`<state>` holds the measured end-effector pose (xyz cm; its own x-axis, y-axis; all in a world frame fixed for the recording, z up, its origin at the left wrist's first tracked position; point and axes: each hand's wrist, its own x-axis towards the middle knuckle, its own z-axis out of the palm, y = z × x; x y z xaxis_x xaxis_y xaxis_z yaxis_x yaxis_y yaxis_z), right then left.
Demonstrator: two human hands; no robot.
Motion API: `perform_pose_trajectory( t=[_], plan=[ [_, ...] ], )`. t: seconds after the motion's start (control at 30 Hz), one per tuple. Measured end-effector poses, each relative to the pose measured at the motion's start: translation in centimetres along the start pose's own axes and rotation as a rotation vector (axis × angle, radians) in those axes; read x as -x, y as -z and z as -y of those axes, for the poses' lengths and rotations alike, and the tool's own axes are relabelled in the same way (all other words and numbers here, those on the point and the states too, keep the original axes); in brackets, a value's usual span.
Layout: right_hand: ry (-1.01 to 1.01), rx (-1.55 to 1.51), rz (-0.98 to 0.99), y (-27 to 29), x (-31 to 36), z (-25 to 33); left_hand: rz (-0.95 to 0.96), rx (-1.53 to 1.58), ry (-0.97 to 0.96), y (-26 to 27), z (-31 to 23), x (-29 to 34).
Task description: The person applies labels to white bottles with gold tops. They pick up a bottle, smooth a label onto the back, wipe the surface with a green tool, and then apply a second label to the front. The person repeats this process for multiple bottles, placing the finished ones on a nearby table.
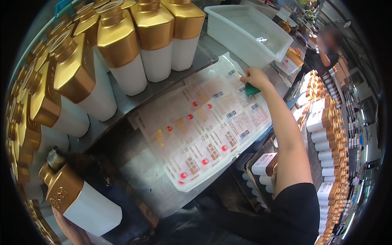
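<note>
Near the far right corner of a stack of translucent label sheets [196, 134], my right hand [256, 76] is closed on a green scraper [252, 90], which touches or hovers just over the top sheet. Printed on that sheet are rows of labels with red round marks, gold lettering and barcodes. At the lower left a bottle [83, 200], gold above and white below, lies tilted with its neck to the upper left. My left forearm [69, 228] runs beneath it; the bottle hides my left fingers, so their grip does not show.
Several gold-and-white bottles [153, 45] crowd a metal shelf at the upper left. A translucent plastic tub [249, 36] stands beyond the sheets. Rows of labelled bottles [326, 139] fill the right side. Another person [322, 57] is at the far right.
</note>
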<state>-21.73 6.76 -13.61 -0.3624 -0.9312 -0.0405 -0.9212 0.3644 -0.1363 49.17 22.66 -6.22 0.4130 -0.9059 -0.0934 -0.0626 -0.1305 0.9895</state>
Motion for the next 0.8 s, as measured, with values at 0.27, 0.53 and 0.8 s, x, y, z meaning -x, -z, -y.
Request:
perform_pose_trajectory(
  t=[0.27, 0.53, 0.8],
  plan=[
    [0.039, 0.546, -0.263, 1.6, 2.0, 5.9, -0.202, 0.021, -0.263, -0.4, -0.8, 2.6],
    [0.352, 0.359, -0.491, 7.2, 12.1, 16.4, 0.353, -0.886, -0.956, -1.6, -1.8, 4.8],
    [0.886, -0.465, 0.238, 14.2, 24.5, 31.9, 0.256, -0.437, -0.468, -0.9, 2.0, 5.5]
  ],
)
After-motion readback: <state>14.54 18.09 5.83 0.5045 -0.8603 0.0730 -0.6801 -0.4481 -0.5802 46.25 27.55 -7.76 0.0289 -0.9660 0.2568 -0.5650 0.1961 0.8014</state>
